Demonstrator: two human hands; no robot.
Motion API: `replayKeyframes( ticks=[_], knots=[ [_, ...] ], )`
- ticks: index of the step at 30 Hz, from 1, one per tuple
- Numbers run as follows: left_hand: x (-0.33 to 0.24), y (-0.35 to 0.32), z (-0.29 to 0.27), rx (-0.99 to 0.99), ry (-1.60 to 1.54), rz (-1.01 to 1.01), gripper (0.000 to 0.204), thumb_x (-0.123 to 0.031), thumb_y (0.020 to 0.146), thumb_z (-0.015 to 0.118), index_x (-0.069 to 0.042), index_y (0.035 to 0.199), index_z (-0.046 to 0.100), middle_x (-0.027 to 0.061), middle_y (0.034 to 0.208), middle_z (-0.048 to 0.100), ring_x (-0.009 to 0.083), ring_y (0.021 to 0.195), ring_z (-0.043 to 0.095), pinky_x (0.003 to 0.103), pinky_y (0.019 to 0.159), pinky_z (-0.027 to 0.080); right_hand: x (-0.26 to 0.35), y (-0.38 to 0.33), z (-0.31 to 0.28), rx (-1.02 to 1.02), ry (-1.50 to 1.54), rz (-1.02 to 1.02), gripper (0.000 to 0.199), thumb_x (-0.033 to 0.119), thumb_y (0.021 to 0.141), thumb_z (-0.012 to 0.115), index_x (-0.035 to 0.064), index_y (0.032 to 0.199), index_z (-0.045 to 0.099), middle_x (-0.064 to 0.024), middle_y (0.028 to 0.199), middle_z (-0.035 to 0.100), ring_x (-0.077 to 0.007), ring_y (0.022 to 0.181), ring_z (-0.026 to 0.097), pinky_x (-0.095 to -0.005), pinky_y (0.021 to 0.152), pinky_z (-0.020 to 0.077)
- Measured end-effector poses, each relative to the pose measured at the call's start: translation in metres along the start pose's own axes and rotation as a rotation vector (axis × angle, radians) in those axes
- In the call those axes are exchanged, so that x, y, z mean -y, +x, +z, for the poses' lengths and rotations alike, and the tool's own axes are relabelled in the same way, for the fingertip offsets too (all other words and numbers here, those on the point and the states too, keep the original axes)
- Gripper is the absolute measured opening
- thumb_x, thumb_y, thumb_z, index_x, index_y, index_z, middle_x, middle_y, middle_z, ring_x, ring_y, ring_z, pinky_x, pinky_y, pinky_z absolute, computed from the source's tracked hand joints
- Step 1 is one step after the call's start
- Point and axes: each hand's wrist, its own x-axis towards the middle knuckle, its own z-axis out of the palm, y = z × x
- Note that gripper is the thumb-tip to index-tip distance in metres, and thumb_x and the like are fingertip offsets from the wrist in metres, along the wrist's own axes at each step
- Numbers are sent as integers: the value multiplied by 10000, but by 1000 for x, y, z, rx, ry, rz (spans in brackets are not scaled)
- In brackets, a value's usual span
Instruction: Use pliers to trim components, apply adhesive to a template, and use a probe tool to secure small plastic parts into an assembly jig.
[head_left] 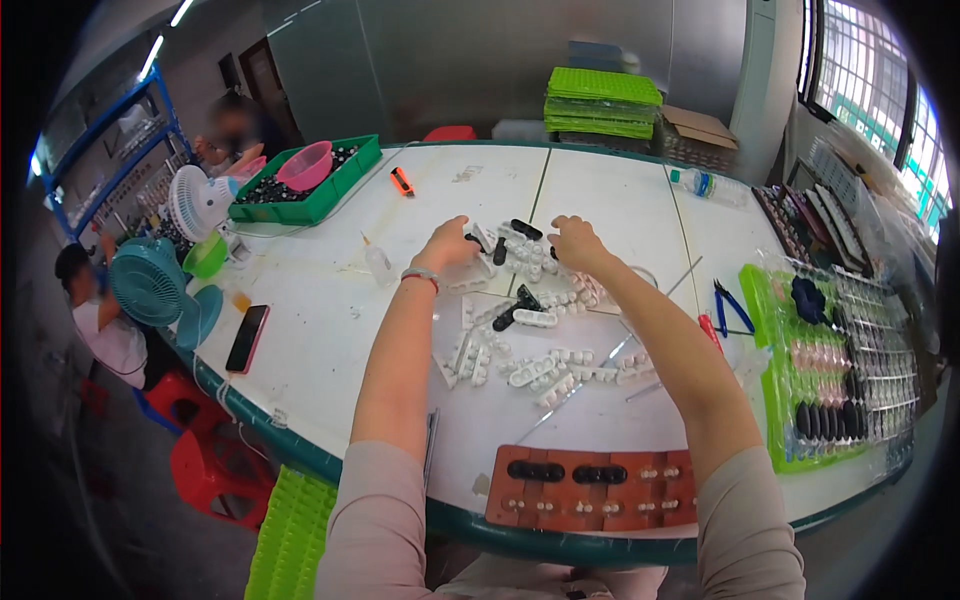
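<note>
A loose heap of white lobed plastic pieces (533, 372) and black oblong pieces (525, 229) is spread over the middle of the white table. Both arms reach over to its far side. My left hand (448, 245) is closed at the heap's far left, a black piece (473, 239) showing at its fingertips. Opposite it, my right hand (580, 243) has curled fingers with a dark bit just under them, mostly hidden. By the near edge lies a brown holder (590, 489) with black pieces and small white beads set in its rows.
A phone (247, 339), a dropper bottle (377, 262) and an orange cutter (402, 181) lie leftward. A green tray (322, 205) stands far left near fans. Right are blue pliers (735, 305), a water bottle (712, 187) and green trays (755, 300). Two people sit at left.
</note>
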Motion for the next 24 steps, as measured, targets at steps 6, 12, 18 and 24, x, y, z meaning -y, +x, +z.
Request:
replayKeyframes(
  ticks=[6,12,18,24],
  knots=[
    [-10,4,20,275,-424,132,451,-179,682,727,1,1065,570,126,918,652,229,810,627,307,734,486,-8,60,30,43,145,-30,352,224,848,557,19,1133,543,-229,1012,595,-369,931,589,-418,810,479],
    [-27,-18,21,426,-561,268,427,-79,682,723,14,1075,586,71,830,636,134,737,593,265,674,481,-18,41,23,267,228,-23,392,140,731,685,-17,1073,575,-183,927,629,-282,806,640,-345,654,528],
    [-46,-36,-8,487,-332,326,516,-137,632,753,20,1092,582,74,784,640,154,694,609,276,643,486,-5,-2,-44,320,512,248,268,106,751,636,-54,941,533,-144,827,613,-188,718,649,-279,530,521],
    [-52,-44,-24,337,-160,335,471,-82,677,699,13,1118,564,85,768,637,161,692,602,279,618,474,-30,-10,-39,-77,-232,186,342,239,711,691,-29,904,601,-186,903,644,-307,870,635,-379,718,518]
  ],
)
